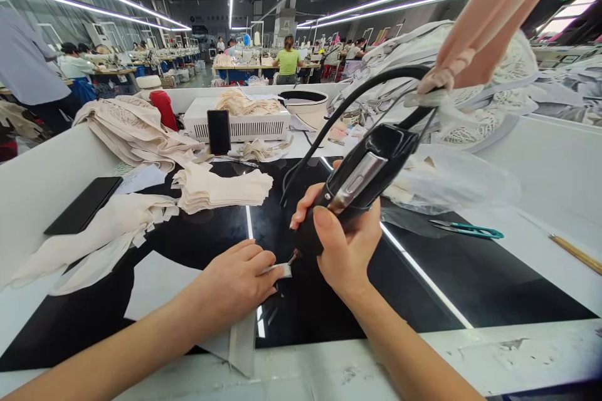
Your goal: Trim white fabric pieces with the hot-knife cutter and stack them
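My right hand [350,244] is wrapped around a black corded hand tool [362,169] with a silver plate on its side. Its thin metal tip points down and left, at the end of a small pale strip [285,270]. I cannot tell whether the tip touches it. My left hand [244,276] pinches that strip low over the glossy black board [404,301]. Under the left wrist, a whitish fabric piece [162,282] and a pale band [242,344] lie on the board. The tool's cable [348,100] rises to a knotted peach fabric tie [446,72].
Beyond the hands sit a stack of cream fabric pieces [223,188], an upright phone [219,131] and a vented white box [239,119]. More fabric [94,222] and a black tablet-like slab [84,203] are at left. Teal thread snips [470,230] and a wooden-handled tool [576,254] lie right.
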Demonstrator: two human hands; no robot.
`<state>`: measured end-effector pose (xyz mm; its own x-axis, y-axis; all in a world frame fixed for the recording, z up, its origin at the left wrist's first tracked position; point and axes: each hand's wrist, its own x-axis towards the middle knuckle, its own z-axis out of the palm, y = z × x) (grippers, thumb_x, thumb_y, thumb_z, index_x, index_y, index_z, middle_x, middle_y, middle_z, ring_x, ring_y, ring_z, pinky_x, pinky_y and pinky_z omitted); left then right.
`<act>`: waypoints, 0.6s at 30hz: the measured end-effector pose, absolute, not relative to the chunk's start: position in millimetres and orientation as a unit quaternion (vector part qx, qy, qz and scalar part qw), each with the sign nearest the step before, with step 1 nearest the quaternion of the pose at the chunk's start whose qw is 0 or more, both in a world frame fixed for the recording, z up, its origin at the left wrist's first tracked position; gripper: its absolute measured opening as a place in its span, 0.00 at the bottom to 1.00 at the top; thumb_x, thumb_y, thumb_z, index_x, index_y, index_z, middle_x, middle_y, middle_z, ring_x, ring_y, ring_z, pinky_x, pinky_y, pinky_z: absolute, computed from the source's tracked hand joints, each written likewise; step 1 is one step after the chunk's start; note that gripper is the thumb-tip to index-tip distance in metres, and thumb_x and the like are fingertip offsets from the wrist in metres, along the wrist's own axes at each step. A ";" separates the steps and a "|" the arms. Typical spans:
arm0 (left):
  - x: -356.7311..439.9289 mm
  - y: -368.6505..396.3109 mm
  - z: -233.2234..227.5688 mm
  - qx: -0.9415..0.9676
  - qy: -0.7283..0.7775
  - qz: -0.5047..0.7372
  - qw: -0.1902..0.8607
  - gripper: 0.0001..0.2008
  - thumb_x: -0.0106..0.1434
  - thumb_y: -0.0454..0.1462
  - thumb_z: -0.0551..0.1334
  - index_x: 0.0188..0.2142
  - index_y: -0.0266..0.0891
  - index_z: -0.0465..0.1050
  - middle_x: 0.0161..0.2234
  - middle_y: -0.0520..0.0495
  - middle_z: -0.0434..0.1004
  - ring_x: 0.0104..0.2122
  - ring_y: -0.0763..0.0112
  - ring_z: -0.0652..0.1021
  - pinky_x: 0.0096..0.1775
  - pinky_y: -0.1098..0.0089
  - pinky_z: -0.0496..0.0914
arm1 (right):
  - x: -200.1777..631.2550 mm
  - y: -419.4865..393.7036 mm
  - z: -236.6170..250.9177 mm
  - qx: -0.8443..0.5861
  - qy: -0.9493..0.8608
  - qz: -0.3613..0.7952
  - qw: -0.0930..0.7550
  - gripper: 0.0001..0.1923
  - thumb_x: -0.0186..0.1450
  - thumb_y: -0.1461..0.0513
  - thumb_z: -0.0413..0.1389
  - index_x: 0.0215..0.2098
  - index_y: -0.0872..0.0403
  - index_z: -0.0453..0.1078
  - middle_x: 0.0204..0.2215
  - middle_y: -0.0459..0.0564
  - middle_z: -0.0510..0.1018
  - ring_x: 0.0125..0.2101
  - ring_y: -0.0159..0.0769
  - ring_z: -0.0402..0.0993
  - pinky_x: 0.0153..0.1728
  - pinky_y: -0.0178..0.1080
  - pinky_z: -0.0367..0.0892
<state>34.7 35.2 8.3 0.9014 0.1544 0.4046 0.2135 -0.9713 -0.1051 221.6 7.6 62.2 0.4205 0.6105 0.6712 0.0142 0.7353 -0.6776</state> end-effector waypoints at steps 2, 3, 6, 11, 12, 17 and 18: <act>32.1 33.8 7.2 -0.970 -0.111 -0.199 0.080 0.11 0.77 0.37 0.65 0.55 0.35 0.75 0.42 0.45 0.77 0.38 0.61 0.77 0.45 0.62 0.78 | 222.1 7.8 62.4 -0.309 -0.504 0.191 0.783 0.18 0.66 0.53 0.71 0.42 0.47 0.68 0.31 0.38 0.80 0.21 0.29 0.75 0.22 0.34 0.76; 31.0 32.8 6.8 -0.970 -0.119 -0.197 0.082 0.12 0.77 0.38 0.66 0.56 0.35 0.75 0.42 0.45 0.77 0.38 0.61 0.77 0.44 0.62 0.78 | 222.3 7.9 62.4 -0.309 -0.504 0.191 0.783 0.18 0.66 0.52 0.71 0.42 0.47 0.68 0.31 0.39 0.80 0.21 0.29 0.75 0.22 0.34 0.76; 29.2 29.8 6.8 -0.970 -0.130 -0.189 0.082 0.14 0.77 0.38 0.66 0.58 0.35 0.75 0.43 0.45 0.76 0.39 0.61 0.77 0.45 0.63 0.78 | 223.1 8.2 61.9 -0.307 -0.506 0.188 0.784 0.18 0.67 0.51 0.71 0.43 0.47 0.68 0.31 0.39 0.81 0.21 0.29 0.75 0.22 0.34 0.76; 30.3 29.2 6.9 -0.971 -0.129 -0.190 0.070 0.14 0.77 0.37 0.66 0.59 0.36 0.75 0.43 0.45 0.76 0.39 0.62 0.77 0.45 0.63 0.77 | 223.9 8.1 60.4 -0.307 -0.497 0.190 0.789 0.19 0.66 0.51 0.72 0.43 0.47 0.69 0.31 0.40 0.81 0.22 0.29 0.76 0.22 0.34 0.77; 30.5 29.7 6.6 -0.971 -0.129 -0.191 0.069 0.14 0.77 0.37 0.66 0.59 0.36 0.75 0.43 0.45 0.76 0.39 0.61 0.77 0.45 0.63 0.77 | 224.1 8.0 60.4 -0.309 -0.496 0.190 0.789 0.19 0.66 0.50 0.72 0.43 0.47 0.69 0.31 0.40 0.81 0.22 0.29 0.76 0.22 0.34 0.77; 29.8 32.3 5.4 -0.973 -0.123 -0.180 0.071 0.14 0.78 0.37 0.65 0.59 0.36 0.74 0.43 0.45 0.76 0.40 0.61 0.77 0.45 0.63 0.77 | 224.3 8.4 64.6 -0.310 -0.498 0.186 0.788 0.20 0.66 0.50 0.72 0.42 0.47 0.68 0.31 0.39 0.80 0.22 0.30 0.76 0.21 0.35 0.77; 29.4 32.7 5.5 -0.973 -0.122 -0.180 0.071 0.14 0.78 0.37 0.65 0.59 0.36 0.74 0.43 0.45 0.76 0.40 0.61 0.77 0.45 0.63 0.77 | 224.2 8.6 66.0 -0.308 -0.497 0.185 0.790 0.20 0.65 0.49 0.73 0.43 0.47 0.68 0.31 0.39 0.80 0.22 0.30 0.76 0.21 0.35 0.77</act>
